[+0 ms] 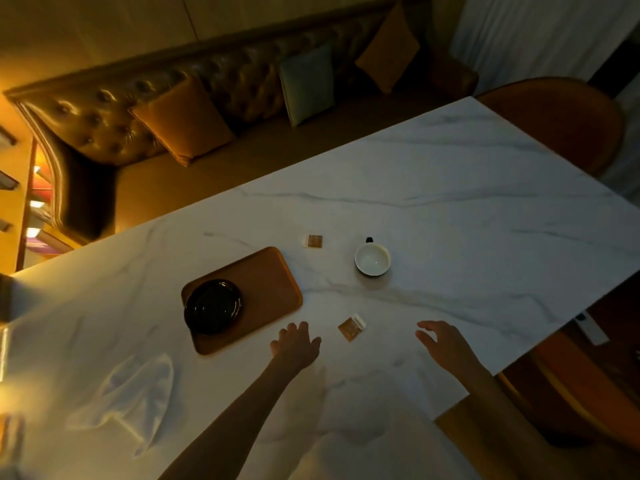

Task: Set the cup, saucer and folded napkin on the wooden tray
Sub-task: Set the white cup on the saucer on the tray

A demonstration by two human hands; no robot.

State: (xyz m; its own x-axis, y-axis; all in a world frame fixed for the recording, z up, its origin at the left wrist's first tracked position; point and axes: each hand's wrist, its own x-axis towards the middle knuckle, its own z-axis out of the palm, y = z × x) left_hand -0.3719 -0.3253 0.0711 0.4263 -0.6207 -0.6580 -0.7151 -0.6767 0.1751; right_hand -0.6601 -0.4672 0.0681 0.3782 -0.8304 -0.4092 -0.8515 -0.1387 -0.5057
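Marble bench (450, 188) carried everything. Wooden tray (266, 282) lay left of centre, skewed to the bench edge. Dark saucer (213, 306) already sat on the tray's near-left end. That probably left the rest of the tray free for the napkin, with the cup to go on the saucer.

Cup (372, 259) stood upright on bare bench, well right of the tray, white inside, dark handle pointing away. Napkin (135, 393) lay loose and rumpled on the bench, near-left of the tray; it didn't look neatly folded, though the light was dim. Two small sachets: one (351, 328) between the two hands, another (314, 241) just beyond the tray's far corner.

Left hand (296, 344) was palm-down just off the tray's near-right corner, fingers spread, grasping nothing; couldn't tell if it touched the bench. Right hand (446, 342) was relaxed, fingers loosely extended, empty.

Cup sat ahead of the right hand, apart from it and closer to it than to the left. Napkin lay well left of the left hand. Judged: saucer done, cup and napkin left; right hand looked best placed for the cup.
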